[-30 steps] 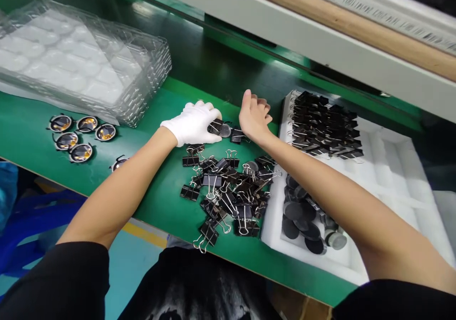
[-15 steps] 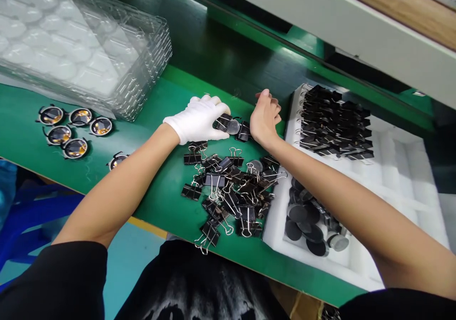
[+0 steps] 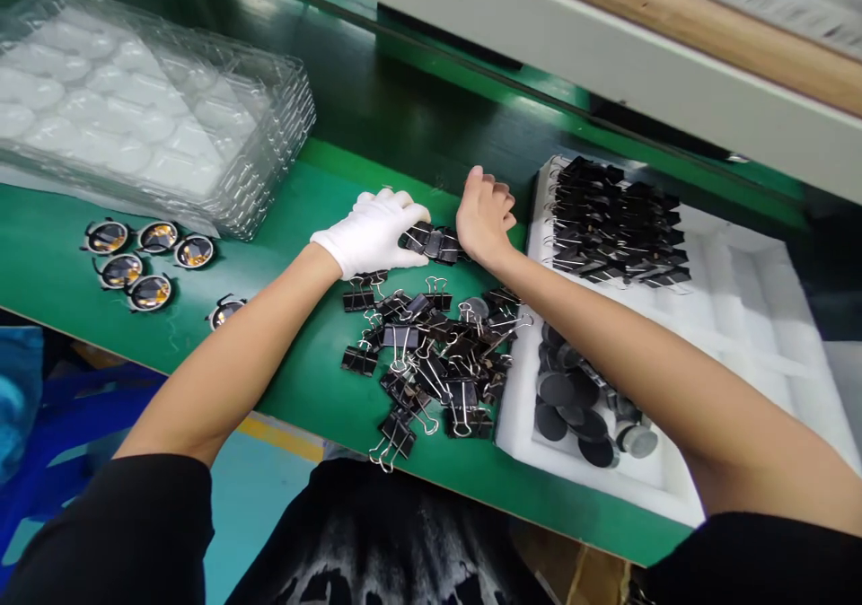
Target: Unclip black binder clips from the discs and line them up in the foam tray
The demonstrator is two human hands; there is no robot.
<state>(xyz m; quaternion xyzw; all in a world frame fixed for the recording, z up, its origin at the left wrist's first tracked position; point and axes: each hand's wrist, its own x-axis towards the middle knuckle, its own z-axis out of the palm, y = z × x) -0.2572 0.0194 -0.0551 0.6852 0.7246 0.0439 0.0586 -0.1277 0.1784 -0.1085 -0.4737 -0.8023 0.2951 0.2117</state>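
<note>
My left hand (image 3: pixel 381 232), in a white glove, is curled around the left end of a black binder-clip assembly (image 3: pixel 432 241) above the green table. A dark round disc sits in the middle of that assembly, between two clips. At its right end is my bare right hand (image 3: pixel 486 214), side-on, its fingers curled upward; what its palm side holds, if anything, is hidden. Just below both hands lies a heap of black binder clips (image 3: pixel 431 354) with silver wire handles, and a grey disc (image 3: pixel 475 309) among them.
A white foam tray (image 3: pixel 515 407) on the right holds rows of black clips (image 3: pixel 616 219) and loose dark discs (image 3: pixel 572 398). Clear plastic trays (image 3: pixel 154 111) are stacked at upper left. Several round framed pieces (image 3: pixel 149 292) lie below them. A pale ledge (image 3: pixel 606 57) crosses the back.
The camera view has shifted slightly. The clips at the right end of the assembly sit closer to the disc, and my right hand has moved slightly left with them.
</note>
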